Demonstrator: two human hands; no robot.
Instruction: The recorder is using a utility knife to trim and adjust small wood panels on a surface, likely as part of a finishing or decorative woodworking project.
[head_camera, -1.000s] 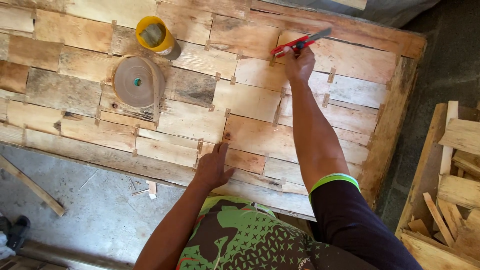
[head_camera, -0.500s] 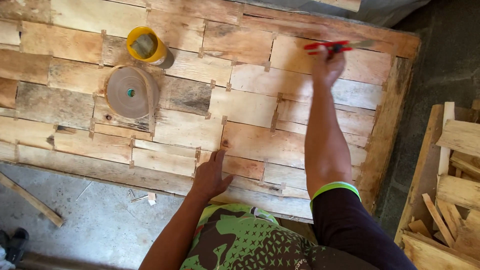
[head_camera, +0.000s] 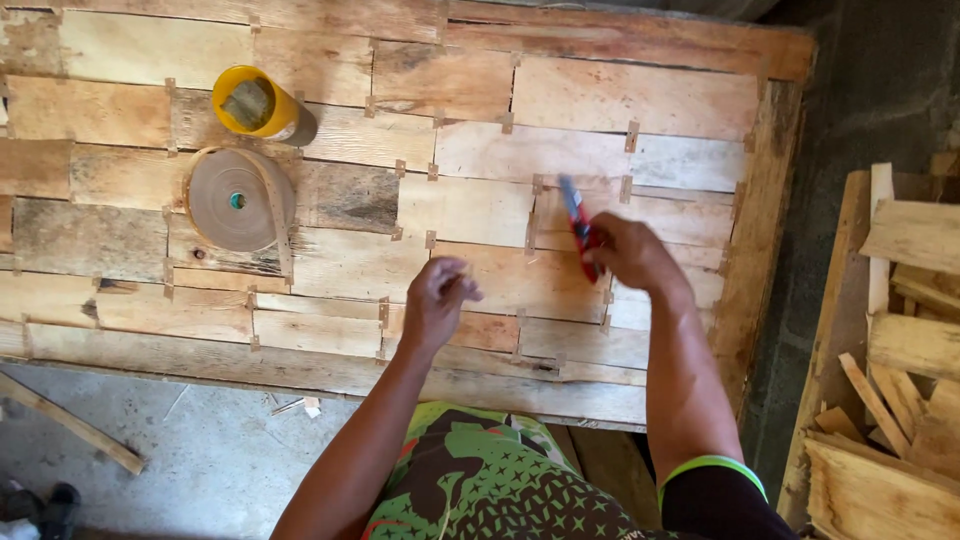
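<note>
R hand (head_camera: 632, 258) clamped on red cutter (head_camera: 578, 226); L hand (head_camera: 440, 298) curled, fingers empty. Could nick L fingers if cutter slips.

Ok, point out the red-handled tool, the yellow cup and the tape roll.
red-handled tool (head_camera: 578, 226): head view, on its red handle above the right hand.
yellow cup (head_camera: 256, 104): head view, on its rim.
tape roll (head_camera: 232, 200): head view, on its flat top face.

One yellow cup (head_camera: 255, 103), one tape roll (head_camera: 236, 199), one red tool (head_camera: 580, 228), two hands.
</note>
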